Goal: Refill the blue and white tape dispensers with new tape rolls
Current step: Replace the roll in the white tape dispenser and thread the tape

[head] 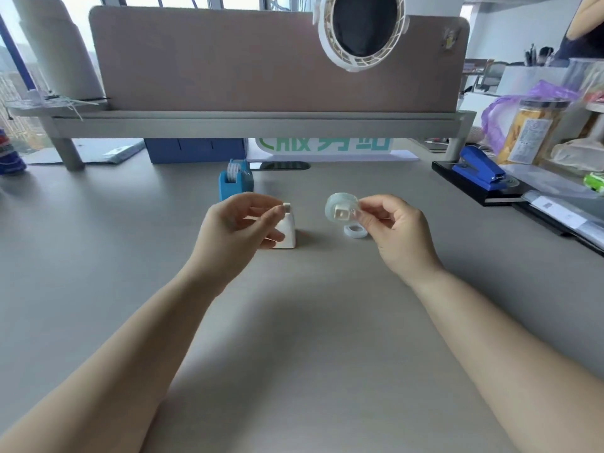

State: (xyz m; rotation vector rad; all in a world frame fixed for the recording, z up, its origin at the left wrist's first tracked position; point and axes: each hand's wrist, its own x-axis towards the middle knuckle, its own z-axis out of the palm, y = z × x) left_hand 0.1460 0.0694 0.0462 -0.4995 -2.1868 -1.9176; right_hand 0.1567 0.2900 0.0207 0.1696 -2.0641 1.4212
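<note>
right hand: fingers clamped on tape roll (white hub inside) | left hand: fingers curled loosely apart at white dispenser | blue dispenser behind on table

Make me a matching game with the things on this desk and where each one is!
Things:
1. blue tape dispenser
2. white tape dispenser
3. tape roll with the white hub
4. blue stapler

Places:
A. held up in the right hand
B. far right, on a black tray
C. standing on the desk behind the left hand
D. farther back on the desk, with a roll in it

Pairs: 1-D, 2-C, 3-A, 4-B
</note>
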